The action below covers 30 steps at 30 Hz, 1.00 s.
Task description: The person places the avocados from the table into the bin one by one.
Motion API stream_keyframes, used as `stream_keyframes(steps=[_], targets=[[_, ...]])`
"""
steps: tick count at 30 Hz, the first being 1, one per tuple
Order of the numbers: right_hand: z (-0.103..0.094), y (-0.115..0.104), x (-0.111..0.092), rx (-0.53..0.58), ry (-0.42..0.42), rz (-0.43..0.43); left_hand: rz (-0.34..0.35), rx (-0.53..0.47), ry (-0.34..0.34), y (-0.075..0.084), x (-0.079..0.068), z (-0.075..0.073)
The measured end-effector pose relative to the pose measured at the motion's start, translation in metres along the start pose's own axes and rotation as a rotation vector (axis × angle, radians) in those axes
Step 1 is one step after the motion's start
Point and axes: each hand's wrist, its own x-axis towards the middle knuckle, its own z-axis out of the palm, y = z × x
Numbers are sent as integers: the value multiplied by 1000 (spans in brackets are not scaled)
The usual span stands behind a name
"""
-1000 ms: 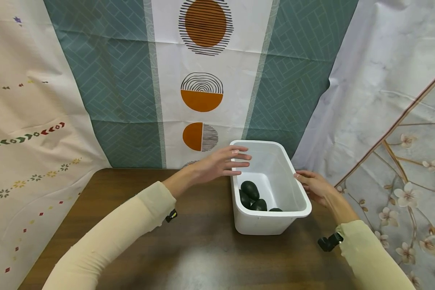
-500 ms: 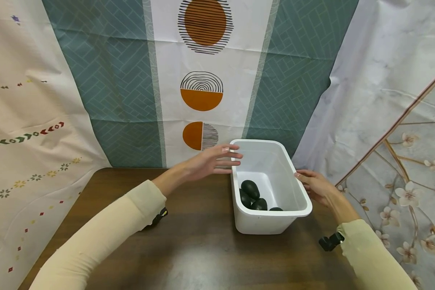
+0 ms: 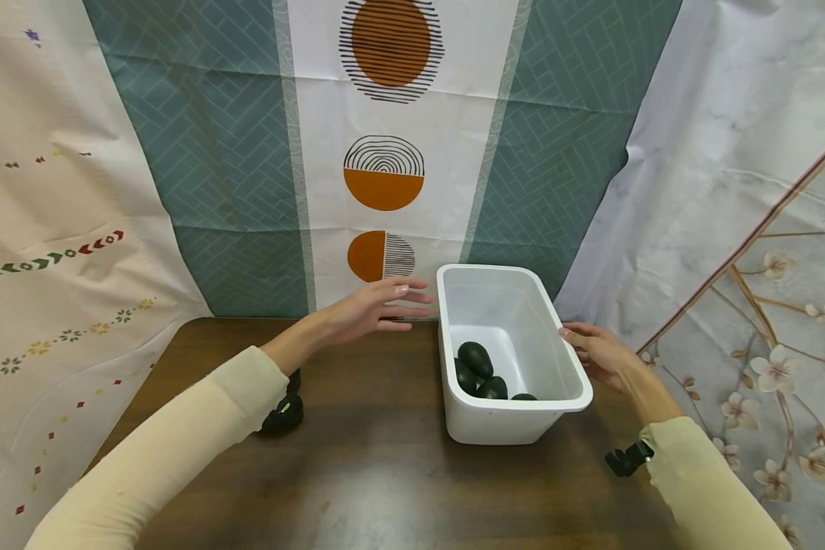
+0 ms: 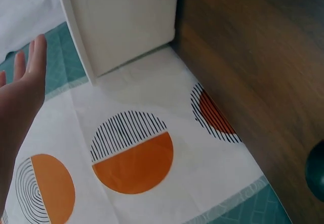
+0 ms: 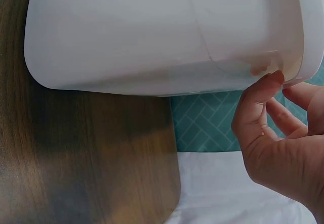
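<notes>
A white plastic tub (image 3: 516,422) stands on the wooden table, right of centre. Several dark green avocados (image 3: 475,359) lie at its near left end. My left hand (image 3: 367,309) hovers left of the tub, apart from it, with fingers extended and nothing held; the left wrist view has this hand (image 4: 23,89) at its left edge. At the tub's right rim, my right hand (image 3: 596,353) holds on with thumb and fingertips. In the right wrist view, curled fingers (image 5: 255,102) touch the tub wall (image 5: 126,41) near the rim.
A dark round thing (image 4: 316,171), partly cut off, sits on the table at the left wrist view's right edge. Behind the table hangs a patterned curtain (image 3: 234,153). A floral cloth (image 3: 742,367) hangs at the right, a cream one (image 3: 55,321) at the left.
My left hand has moved left, from over the tub's left rim to beside it, fingers still extended. The right hand and the tub have stayed in place.
</notes>
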Motion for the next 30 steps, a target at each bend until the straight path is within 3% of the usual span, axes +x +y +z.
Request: stream_keyframes(steps=[9, 21, 30], targets=[[0, 3, -1, 18, -5, -1, -36, 23, 60, -9, -12, -17], [-1, 2, 1, 6, -3, 2, -59, 138, 97, -17, -30, -31], [0, -1, 0, -2, 11, 4, -113, 222, 129, -24, -44, -45]])
